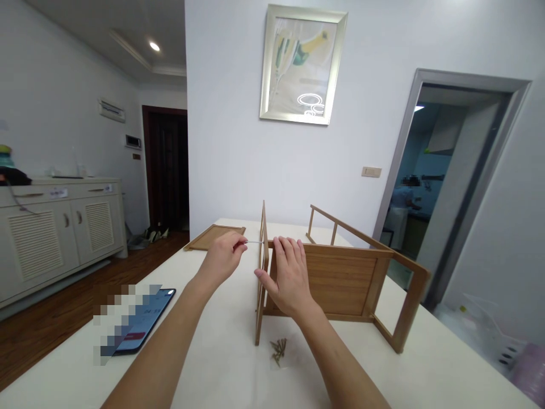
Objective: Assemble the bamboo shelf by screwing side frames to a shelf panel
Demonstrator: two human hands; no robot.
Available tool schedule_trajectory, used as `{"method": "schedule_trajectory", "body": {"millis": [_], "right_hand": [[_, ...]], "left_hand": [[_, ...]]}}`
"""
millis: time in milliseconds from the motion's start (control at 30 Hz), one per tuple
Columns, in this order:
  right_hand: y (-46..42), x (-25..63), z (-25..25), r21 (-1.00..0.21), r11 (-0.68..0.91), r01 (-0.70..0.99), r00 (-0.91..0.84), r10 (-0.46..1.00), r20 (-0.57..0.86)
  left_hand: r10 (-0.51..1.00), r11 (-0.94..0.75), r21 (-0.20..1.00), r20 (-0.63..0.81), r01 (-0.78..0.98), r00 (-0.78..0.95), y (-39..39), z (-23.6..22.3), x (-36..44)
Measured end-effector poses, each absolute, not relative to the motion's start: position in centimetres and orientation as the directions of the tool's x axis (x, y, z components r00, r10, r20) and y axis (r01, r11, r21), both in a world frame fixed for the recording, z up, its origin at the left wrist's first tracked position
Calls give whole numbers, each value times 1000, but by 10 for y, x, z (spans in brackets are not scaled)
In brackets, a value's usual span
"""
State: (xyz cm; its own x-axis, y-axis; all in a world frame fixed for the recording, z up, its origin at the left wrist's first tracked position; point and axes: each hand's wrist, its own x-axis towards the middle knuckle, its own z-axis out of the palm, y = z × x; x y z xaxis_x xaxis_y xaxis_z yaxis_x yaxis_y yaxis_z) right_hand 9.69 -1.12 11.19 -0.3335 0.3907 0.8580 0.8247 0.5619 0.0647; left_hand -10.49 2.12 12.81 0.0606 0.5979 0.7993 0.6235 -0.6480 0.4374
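My left hand [225, 250] is closed in a pinch on a thin silvery rod that looks like a hex key [254, 242]. Its far end meets the outer side of an upright wooden side frame [259, 318]. My right hand [290, 275] grips the wooden shelf unit where that frame joins the panel [336, 278], fingers over the panel's top edge and thumb against the side frame. A second side frame [411, 301] stands at the unit's right end. Below my right hand, several brass-coloured screws [279, 349] lie in a small pile on the white table [221, 352].
A separate wooden panel [213, 236] lies at the table's back left. A phone [142, 324] rests near the left edge. Beyond the table stand a white cabinet [55, 238] and, through a doorway at right, a person [402, 201]. Plastic-wrapped items [489, 329] sit at lower right.
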Motion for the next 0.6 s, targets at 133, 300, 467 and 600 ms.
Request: {"method": "schedule_trajectory", "body": {"millis": [133,300,467,600], "right_hand": [[-11,97,112,63,561,825,-328,385,863],[-12,97,112,67,559,827,-324,376,868],[-12,97,112,62,559,827,-323,381,866],[-12,97,112,56,555,830,-319,390,864]], "left_hand": [[501,-655,246,849,715,167,25,127,-106],[381,-657,141,910,740,164,31,117,-101],[276,-605,9,940,796,200,39,112,-98],[235,-561,-69,942,825,239,43,112,-98]]}}
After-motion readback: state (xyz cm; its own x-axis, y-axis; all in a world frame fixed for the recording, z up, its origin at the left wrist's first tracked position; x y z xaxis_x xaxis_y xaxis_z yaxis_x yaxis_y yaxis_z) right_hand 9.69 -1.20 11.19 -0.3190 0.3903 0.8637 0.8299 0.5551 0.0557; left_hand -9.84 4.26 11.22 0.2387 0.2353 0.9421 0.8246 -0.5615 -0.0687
